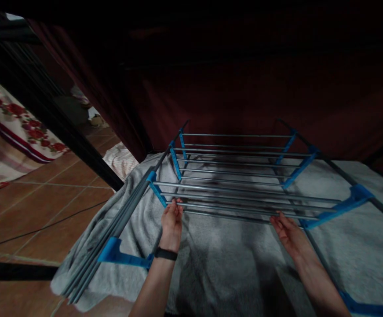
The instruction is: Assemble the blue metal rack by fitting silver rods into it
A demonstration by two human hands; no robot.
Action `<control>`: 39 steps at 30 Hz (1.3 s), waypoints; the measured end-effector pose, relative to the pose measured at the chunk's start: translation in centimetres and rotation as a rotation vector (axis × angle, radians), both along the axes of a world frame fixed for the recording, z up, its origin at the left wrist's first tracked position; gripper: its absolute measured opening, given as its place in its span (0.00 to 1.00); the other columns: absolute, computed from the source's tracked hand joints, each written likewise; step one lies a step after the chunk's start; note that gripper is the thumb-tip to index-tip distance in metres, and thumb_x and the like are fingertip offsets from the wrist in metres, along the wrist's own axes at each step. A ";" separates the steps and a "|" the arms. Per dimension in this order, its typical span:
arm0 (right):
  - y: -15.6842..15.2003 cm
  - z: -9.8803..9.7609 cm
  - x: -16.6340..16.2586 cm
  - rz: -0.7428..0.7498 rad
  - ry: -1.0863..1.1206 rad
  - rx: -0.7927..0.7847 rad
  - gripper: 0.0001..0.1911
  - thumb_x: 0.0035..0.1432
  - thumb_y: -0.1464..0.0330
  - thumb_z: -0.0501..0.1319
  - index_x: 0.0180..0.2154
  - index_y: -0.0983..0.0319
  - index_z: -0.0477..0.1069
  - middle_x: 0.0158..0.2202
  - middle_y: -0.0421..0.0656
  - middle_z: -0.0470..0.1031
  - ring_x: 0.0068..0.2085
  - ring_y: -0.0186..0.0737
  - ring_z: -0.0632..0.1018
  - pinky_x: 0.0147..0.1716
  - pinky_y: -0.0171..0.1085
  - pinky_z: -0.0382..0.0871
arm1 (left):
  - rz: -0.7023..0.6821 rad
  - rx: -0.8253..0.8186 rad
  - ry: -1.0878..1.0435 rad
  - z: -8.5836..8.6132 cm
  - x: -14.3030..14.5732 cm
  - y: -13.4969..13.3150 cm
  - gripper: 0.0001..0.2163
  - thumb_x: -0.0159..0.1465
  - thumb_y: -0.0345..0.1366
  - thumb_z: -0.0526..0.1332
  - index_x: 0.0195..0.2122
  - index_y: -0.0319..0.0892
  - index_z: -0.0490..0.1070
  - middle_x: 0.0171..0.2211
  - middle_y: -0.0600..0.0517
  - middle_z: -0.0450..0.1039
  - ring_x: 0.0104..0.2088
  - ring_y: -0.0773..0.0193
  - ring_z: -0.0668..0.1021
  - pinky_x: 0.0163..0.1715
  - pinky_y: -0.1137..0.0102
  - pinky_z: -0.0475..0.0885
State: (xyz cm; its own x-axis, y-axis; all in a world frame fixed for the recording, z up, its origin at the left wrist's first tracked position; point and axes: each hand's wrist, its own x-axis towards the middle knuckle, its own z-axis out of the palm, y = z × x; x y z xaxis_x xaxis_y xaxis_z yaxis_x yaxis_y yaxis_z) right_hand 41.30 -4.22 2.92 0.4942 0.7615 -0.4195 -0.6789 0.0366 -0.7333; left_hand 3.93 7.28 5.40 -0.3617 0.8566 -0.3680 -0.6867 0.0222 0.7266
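A folding drying rack (237, 176) with grey metal rods and blue plastic joints lies across a grey towel (231, 264) on the floor. My left hand (171, 218), with a black band on its wrist, is closed on one of the near rods at the rack's left side. My right hand (285, 226) reaches to the same near rods on the right, with its fingers curled at the rod by a blue joint. Both forearms come in from the bottom edge.
Brown floor tiles (46, 198) lie to the left with a thin dark cable across them. A flowered cloth (9, 123) hangs at far left beside a black frame bar (62, 132). A dark red curtain (244, 88) closes off the back.
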 end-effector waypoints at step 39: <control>-0.2 -0.3 -0.2 -0.022 -0.089 -0.060 0.11 0.41 0.67 0.74 0.28 0.55 0.74 0.32 0.40 0.78 0.39 0.42 0.81 0.49 0.42 0.79 | 0.217 0.045 0.247 -0.2 0.0 0.1 0.23 0.56 0.23 0.68 0.49 0.46 0.63 0.25 0.61 0.71 0.28 0.69 0.80 0.33 0.73 0.76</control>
